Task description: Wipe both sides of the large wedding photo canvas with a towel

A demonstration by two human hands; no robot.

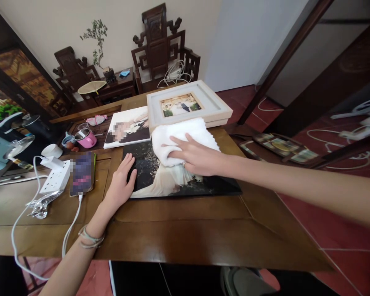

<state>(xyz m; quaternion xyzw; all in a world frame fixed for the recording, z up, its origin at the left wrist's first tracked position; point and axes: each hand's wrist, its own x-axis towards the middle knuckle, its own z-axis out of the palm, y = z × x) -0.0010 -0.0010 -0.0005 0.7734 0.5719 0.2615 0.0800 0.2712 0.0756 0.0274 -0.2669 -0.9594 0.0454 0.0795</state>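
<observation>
A dark photo panel [172,185], printed with a pale flowing dress, lies flat on the wooden table [185,234]. Flat against its left edge rests my left hand [123,181], open, thumb apart from the fingers. My right hand [194,154] holds a folded white cloth [185,131] against the panel's upper part, some fingers spread over the top and others tucked near the fold. The cloth and hand hide part of the picture. Just behind it lie a white-edged photo panel [128,127] and a pale wooden picture frame [188,105], which the cloth partly overlaps.
To the left are a phone [82,174] on a white charging cable, a power strip [55,176], a pink mug [85,138] and a white cup [52,151]. Carved chairs [158,45] and a potted bonsai [100,49] stand behind. The table's right edge drops to red floor tiles.
</observation>
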